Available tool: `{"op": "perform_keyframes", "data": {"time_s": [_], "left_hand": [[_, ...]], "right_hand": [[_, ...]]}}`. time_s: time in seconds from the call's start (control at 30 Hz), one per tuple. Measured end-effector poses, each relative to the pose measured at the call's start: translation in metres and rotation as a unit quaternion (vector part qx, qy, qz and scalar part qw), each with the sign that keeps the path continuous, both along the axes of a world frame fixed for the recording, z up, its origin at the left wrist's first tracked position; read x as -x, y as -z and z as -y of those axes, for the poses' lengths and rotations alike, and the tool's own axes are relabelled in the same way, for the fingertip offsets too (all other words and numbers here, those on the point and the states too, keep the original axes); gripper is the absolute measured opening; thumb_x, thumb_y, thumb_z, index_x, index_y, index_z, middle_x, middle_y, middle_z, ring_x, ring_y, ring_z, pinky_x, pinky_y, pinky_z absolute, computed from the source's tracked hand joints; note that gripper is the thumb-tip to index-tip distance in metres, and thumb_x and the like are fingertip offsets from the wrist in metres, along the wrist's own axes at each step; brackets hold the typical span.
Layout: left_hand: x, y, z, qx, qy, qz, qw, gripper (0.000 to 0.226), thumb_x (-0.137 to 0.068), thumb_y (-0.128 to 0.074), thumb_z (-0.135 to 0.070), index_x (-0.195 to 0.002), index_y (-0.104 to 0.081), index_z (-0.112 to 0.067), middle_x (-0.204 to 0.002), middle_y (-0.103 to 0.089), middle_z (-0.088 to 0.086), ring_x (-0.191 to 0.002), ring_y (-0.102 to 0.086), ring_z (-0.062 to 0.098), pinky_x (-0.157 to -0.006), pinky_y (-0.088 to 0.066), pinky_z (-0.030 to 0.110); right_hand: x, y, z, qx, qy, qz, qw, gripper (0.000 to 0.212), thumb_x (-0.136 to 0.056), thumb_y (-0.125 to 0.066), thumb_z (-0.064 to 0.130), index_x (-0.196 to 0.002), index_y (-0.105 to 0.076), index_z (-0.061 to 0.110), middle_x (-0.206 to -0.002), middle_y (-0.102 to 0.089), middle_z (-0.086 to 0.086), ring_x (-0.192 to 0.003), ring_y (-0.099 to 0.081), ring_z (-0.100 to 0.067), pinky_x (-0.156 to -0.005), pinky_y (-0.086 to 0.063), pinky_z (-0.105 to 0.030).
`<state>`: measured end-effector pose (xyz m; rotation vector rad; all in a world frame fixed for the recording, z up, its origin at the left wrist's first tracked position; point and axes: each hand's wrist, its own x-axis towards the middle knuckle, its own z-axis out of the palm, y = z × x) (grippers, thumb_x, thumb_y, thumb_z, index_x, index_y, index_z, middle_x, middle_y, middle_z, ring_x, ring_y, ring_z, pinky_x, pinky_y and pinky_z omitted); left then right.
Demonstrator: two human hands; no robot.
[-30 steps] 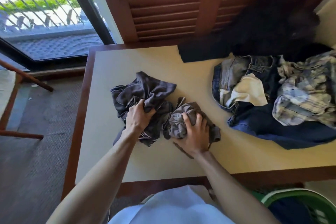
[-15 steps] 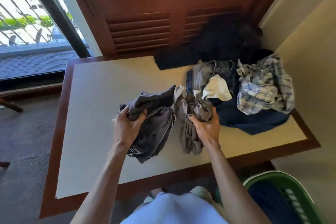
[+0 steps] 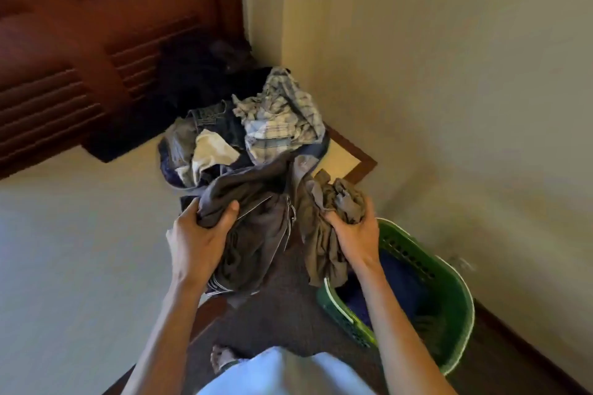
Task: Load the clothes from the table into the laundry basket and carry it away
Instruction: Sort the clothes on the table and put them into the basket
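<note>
Two hands grip crumpled clothes: left hand [image 3: 197, 239] dark grey garment [image 3: 253, 228], right hand [image 3: 354, 231] seemingly olive-grey garment [image 3: 333, 208].

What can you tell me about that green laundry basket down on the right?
The laundry basket is green plastic, rounded, with a thick rolled rim and rows of small vent holes in its wall. It stands on the dark floor beside the table's corner, near the wall. Dark blue fabric already lies inside. The brownish garment in the right hand hangs at its near rim.
</note>
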<state>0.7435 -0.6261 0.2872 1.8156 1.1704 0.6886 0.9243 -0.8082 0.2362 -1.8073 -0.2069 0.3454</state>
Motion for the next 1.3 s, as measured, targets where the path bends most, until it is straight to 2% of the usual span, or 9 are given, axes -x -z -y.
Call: {"op": "perform_keyframes", "data": {"time_s": [0.17,0.33,0.43,0.53,0.67,0.8,0.97,1.1,1.3], "left_hand": [[-0.071,-0.004,0.08,0.015,0.084,0.015,0.996,0.027,-0.085,-0.076,-0.042,-0.108,-0.072,-0.026,-0.083,-0.063,-0.021,-0.071,-0.057,-0.013,-0.062,-0.039,-0.002],[-0.114,-0.002,0.146,0.005,0.158,0.044,0.986,0.023,-0.087,-0.076,-0.04,-0.106,-0.071,-0.028,-0.081,-0.059,-0.031,-0.074,-0.053,-0.03,-0.061,-0.037,-0.006],[-0.133,0.005,0.177,0.004,0.202,0.047,0.978,0.021,-0.088,-0.075,-0.041,-0.104,-0.069,-0.029,-0.082,-0.063,-0.028,-0.076,-0.057,-0.025,-0.062,-0.038,-0.004],[-0.151,0.013,0.204,0.013,0.236,0.043,0.971,0.022,-0.088,-0.075,-0.04,-0.105,-0.07,-0.027,-0.084,-0.066,-0.026,-0.077,-0.058,-0.024,-0.064,-0.039,-0.004],[-0.174,0.033,0.229,0.02,0.285,-0.001,0.958,0.025,-0.086,-0.075,-0.045,-0.1,-0.071,-0.024,-0.087,-0.068,-0.019,-0.076,-0.061,-0.013,-0.065,-0.039,-0.004],[-0.192,0.051,0.244,0.033,0.315,-0.044,0.948,0.031,-0.085,-0.075,-0.048,-0.098,-0.07,-0.021,-0.089,-0.07,-0.01,-0.079,-0.061,-0.003,-0.061,-0.042,0.001],[-0.215,0.077,0.256,0.061,0.344,-0.078,0.934,0.035,-0.087,-0.072,-0.05,-0.112,-0.066,-0.026,-0.102,-0.068,-0.01,-0.092,-0.06,0.007,-0.084,-0.049,0.019],[-0.221,0.114,0.25,0.084,0.366,-0.152,0.914,0.058,-0.085,-0.07,-0.056,-0.135,-0.054,-0.034,-0.128,-0.065,0.001,-0.121,-0.059,0.026,-0.099,-0.047,0.04],[-0.194,0.13,0.243,0.109,0.344,-0.168,0.917,0.049,-0.09,-0.068,-0.05,-0.134,-0.057,-0.033,-0.135,-0.061,0.005,-0.126,-0.055,0.026,-0.101,-0.045,0.039]], "right_hand": [[-0.039,-0.006,0.123,0.018,0.112,-0.008,0.993,0.052,-0.075,-0.086,0.032,-0.118,-0.058,0.04,-0.115,-0.067,0.015,-0.108,-0.062,-0.006,-0.098,-0.048,-0.029],[-0.069,0.005,0.227,0.08,0.197,-0.001,0.977,0.059,-0.074,-0.086,0.035,-0.125,-0.057,0.03,-0.121,-0.065,0.005,-0.116,-0.06,-0.018,-0.102,-0.047,-0.035],[-0.072,0.035,0.267,0.139,0.214,-0.043,0.966,0.088,-0.062,-0.083,0.065,-0.136,-0.047,0.034,-0.136,-0.054,-0.005,-0.124,-0.055,-0.027,-0.107,-0.047,-0.048],[-0.06,0.077,0.292,0.229,0.17,-0.122,0.951,0.107,-0.068,-0.076,0.07,-0.153,-0.027,0.028,-0.156,-0.028,-0.015,-0.141,-0.036,-0.038,-0.115,-0.036,-0.054],[-0.033,0.118,0.315,0.27,0.123,-0.18,0.938,0.092,-0.083,-0.068,0.063,-0.155,-0.026,0.024,-0.162,-0.013,-0.014,-0.148,-0.021,-0.038,-0.119,-0.028,-0.056],[-0.015,0.125,0.33,0.25,0.126,-0.215,0.936,0.081,-0.09,-0.067,0.05,-0.154,-0.028,0.019,-0.158,-0.022,-0.013,-0.145,-0.03,-0.035,-0.118,-0.032,-0.051],[-0.018,0.126,0.336,0.252,0.134,-0.22,0.933,0.068,-0.095,-0.064,0.041,-0.151,-0.035,0.014,-0.152,-0.034,-0.015,-0.139,-0.039,-0.035,-0.113,-0.036,-0.047],[-0.024,0.129,0.332,0.254,0.12,-0.206,0.937,0.063,-0.096,-0.062,0.04,-0.147,-0.038,0.013,-0.148,-0.039,-0.014,-0.135,-0.043,-0.031,-0.109,-0.038,-0.041],[-0.03,0.132,0.321,0.272,0.08,-0.207,0.936,0.057,-0.098,-0.058,0.041,-0.146,-0.039,0.015,-0.147,-0.04,-0.012,-0.133,-0.046,-0.031,-0.107,-0.039,-0.04]]}}
